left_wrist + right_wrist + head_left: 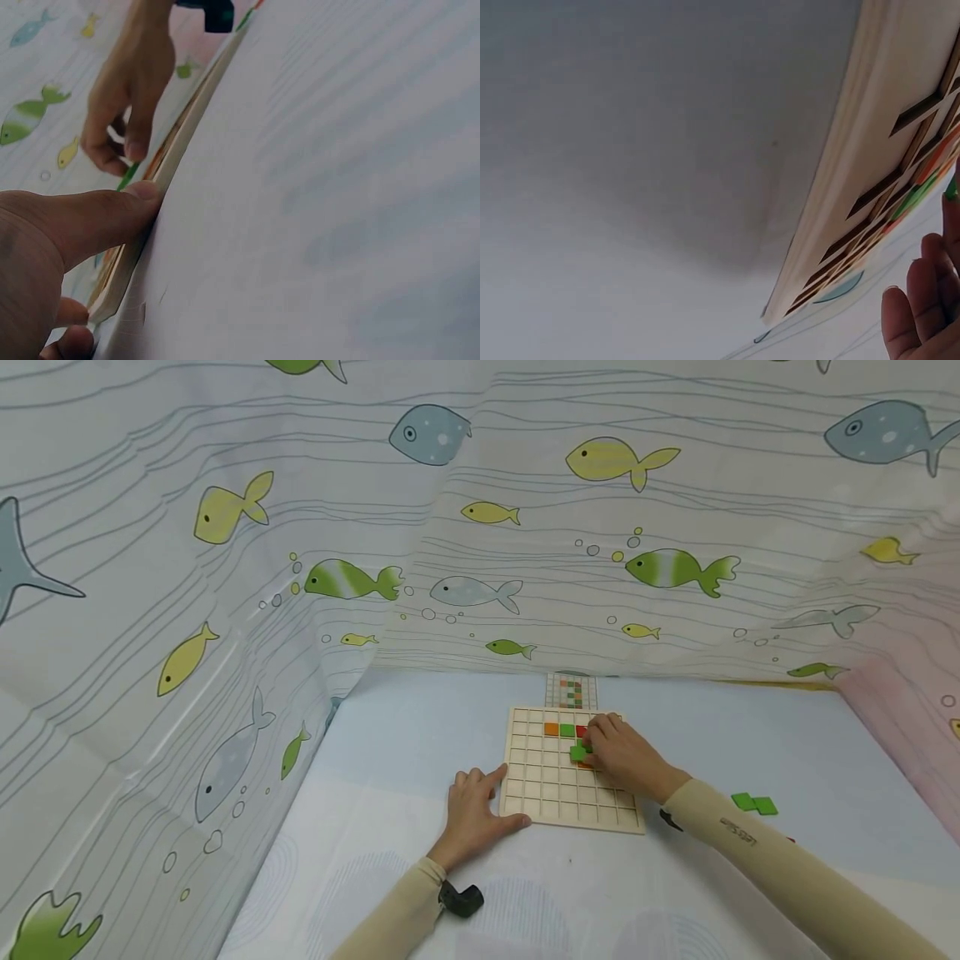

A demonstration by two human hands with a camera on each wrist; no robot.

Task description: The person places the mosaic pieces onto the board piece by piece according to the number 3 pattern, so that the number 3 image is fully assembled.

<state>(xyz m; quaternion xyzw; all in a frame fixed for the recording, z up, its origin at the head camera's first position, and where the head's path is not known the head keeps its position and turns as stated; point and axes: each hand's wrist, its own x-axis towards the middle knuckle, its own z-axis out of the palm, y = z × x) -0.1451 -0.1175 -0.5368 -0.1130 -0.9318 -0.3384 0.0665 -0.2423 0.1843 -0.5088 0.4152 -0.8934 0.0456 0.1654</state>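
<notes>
A pale wooden grid board [555, 793] lies flat on the table. My left hand [474, 814] spans its near left corner, thumb against the near edge and forefinger at the left edge. Over the board's right part, my right hand [626, 756] pinches a green square tile [577, 753]; the left wrist view shows this tile [129, 175] tilted between thumb and fingers. An orange tile [551, 729], a green tile [567, 730] and a red tile [581, 732] sit in one row of cells. Another orange tile [585, 766] shows partly beneath the held one.
Behind the board lies a card [572, 691] printed with a coloured grid pattern. Two loose green tiles [753, 803] lie to the right, beyond my right forearm, and a bit of red [791, 840] shows past the sleeve. A fish-patterned sheet [525, 543] hangs around the table.
</notes>
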